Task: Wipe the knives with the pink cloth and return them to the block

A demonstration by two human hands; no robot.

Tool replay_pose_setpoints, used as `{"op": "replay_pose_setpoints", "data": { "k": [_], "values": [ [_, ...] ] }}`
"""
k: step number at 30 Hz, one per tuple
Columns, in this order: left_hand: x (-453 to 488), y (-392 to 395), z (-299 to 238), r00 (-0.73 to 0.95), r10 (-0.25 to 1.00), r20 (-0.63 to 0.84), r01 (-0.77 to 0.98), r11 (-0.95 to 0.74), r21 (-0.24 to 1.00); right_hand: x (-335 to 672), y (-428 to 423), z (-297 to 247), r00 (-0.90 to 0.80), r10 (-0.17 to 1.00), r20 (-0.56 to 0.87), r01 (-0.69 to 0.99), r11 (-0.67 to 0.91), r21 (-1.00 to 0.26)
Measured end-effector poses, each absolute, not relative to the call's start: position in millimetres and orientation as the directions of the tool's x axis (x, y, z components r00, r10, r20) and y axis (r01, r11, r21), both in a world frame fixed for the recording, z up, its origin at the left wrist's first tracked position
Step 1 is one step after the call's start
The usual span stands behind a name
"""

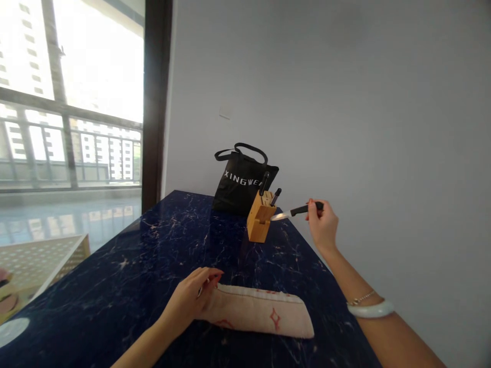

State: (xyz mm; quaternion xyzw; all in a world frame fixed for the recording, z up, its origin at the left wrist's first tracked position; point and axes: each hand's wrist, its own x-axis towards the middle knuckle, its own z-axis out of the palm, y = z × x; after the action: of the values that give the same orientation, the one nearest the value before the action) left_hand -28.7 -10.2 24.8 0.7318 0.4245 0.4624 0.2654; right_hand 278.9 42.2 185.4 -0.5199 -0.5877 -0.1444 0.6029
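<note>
My right hand (pixel 322 225) is raised over the right edge of the table and grips a knife (pixel 283 215) by its black handle. The blade points left, its tip close beside the wooden knife block (pixel 258 220); I cannot tell whether they touch. Two dark handles (pixel 276 197) stick up out of the block's top. My left hand (pixel 195 292) is closed at the left end of a folded pale towel (pixel 264 312) with red patterns. The towel lies lengthwise across the near part of the table, and the fingers partly cover its left end.
A black tote bag (pixel 236 191) with white lettering stands behind the block, near the grey wall (pixel 364 128). The dark blue marbled table (pixel 164 240) extends away from me. A perforated basket-like stand (pixel 46 260) and a white round object (pixel 13 331) are at left, by the window.
</note>
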Motion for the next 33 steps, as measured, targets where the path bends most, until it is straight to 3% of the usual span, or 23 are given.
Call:
{"op": "replay_pose_setpoints", "data": {
  "k": [5,15,25,29,33],
  "values": [
    [-30.0,-13.3,23.1,0.284,0.855,0.434,0.467,-0.519,0.716,300.7,69.1,209.3,0.324,0.362,0.874,0.776,0.426,-0.464],
    [-33.0,-9.8,15.7,0.362,0.861,0.358,0.562,-0.508,0.652,301.5,92.8,226.8,0.209,0.369,0.906,0.848,0.393,-0.356],
    [-31.1,-8.6,14.4,0.368,0.862,0.348,0.559,-0.504,0.658,295.4,106.1,234.5,0.167,0.434,0.885,0.829,0.425,-0.364],
    [-30.8,-7.9,12.1,0.359,0.867,0.345,0.556,-0.496,0.667,279.1,137.8,240.6,0.126,0.513,0.849,0.818,0.431,-0.381],
    [-32.5,-8.2,12.3,0.342,0.868,0.361,0.554,-0.496,0.669,265.6,165.4,230.0,0.088,0.692,0.717,0.813,0.366,-0.453]
  ]
}}
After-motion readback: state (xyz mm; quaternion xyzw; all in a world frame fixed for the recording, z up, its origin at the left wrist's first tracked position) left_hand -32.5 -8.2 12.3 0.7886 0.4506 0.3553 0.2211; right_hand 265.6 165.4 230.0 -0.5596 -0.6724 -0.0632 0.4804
